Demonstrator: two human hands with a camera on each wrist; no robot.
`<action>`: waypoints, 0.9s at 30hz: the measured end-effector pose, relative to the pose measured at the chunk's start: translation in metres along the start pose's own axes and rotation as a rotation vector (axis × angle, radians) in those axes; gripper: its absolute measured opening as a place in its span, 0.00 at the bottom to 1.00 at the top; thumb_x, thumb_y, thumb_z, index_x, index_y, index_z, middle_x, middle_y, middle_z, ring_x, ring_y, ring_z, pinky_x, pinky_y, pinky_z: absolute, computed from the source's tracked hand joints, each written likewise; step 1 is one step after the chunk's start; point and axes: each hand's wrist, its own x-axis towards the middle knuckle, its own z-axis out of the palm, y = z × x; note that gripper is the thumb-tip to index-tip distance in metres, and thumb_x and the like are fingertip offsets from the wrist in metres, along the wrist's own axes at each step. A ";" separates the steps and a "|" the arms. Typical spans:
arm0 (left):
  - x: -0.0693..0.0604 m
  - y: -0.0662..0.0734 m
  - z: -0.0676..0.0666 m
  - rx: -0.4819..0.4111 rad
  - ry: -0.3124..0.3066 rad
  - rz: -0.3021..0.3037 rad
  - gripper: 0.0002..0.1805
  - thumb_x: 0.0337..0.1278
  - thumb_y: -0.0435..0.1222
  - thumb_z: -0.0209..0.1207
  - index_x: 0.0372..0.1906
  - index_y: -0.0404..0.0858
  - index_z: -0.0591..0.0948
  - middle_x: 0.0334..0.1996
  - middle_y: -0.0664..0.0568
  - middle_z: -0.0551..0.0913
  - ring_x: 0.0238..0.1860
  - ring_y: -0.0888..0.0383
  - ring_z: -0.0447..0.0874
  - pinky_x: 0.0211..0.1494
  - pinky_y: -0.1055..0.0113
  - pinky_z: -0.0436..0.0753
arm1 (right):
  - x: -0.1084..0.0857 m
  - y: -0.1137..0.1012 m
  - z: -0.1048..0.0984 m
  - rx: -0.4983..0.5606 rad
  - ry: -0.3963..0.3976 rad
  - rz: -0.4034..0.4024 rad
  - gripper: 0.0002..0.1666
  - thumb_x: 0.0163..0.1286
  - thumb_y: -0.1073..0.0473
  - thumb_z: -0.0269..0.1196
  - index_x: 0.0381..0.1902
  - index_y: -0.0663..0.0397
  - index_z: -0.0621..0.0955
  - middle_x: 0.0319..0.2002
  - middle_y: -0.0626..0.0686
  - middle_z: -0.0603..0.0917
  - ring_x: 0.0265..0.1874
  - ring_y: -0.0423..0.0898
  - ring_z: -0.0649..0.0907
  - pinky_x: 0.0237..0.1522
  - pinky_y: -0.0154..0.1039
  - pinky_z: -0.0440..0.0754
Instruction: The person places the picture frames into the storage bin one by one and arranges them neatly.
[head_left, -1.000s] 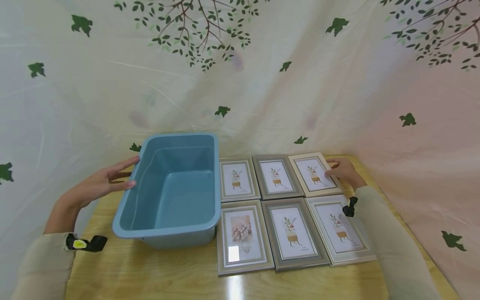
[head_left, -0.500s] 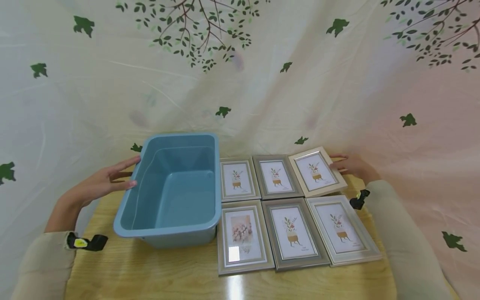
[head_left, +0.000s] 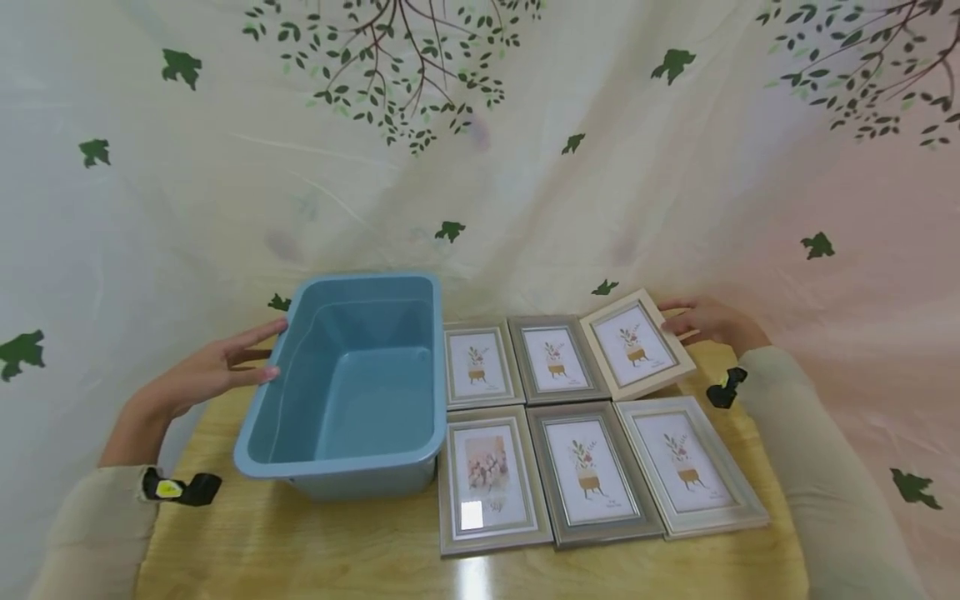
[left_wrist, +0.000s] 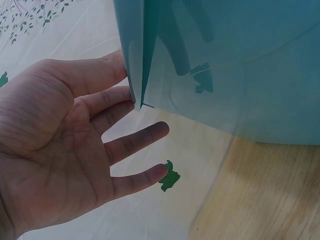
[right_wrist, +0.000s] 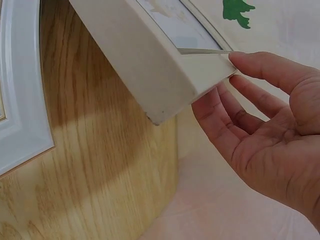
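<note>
My right hand (head_left: 708, 323) pinches the right edge of a cream picture frame (head_left: 637, 343), thumb above and fingers beneath. That frame's right side is tilted up off the table, and in the right wrist view the lifted frame edge (right_wrist: 150, 65) shows a gap below it. On the left, my left hand (head_left: 213, 367) touches the rim of a blue plastic tub (head_left: 337, 471). In the left wrist view its fingers (left_wrist: 137, 142) are spread and mostly straight, with thumb and index tips against the tub rim.
Several other picture frames lie flat in two rows right of the tub: a grey-brown one (head_left: 558, 358), a beige one (head_left: 483, 362), a silver-white one (head_left: 693, 467), a dark one (head_left: 592, 475) and a flower-photo one (head_left: 495, 483). Behind the wooden table (head_left: 352, 558) hangs a leaf-print curtain (head_left: 525, 192).
My right hand has moved right and slightly up, tilting the cream frame's right side off the table and turning it. The left hand has stayed at the tub rim; the head view has shifted slightly.
</note>
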 end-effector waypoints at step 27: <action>0.000 -0.002 0.003 0.000 0.005 0.009 0.46 0.72 0.40 0.59 0.84 0.44 0.44 0.82 0.33 0.45 0.72 0.20 0.57 0.60 0.24 0.72 | -0.001 -0.034 -0.006 -0.104 -0.053 -0.003 0.35 0.76 0.59 0.58 0.72 0.73 0.64 0.60 0.71 0.80 0.49 0.52 0.86 0.57 0.59 0.84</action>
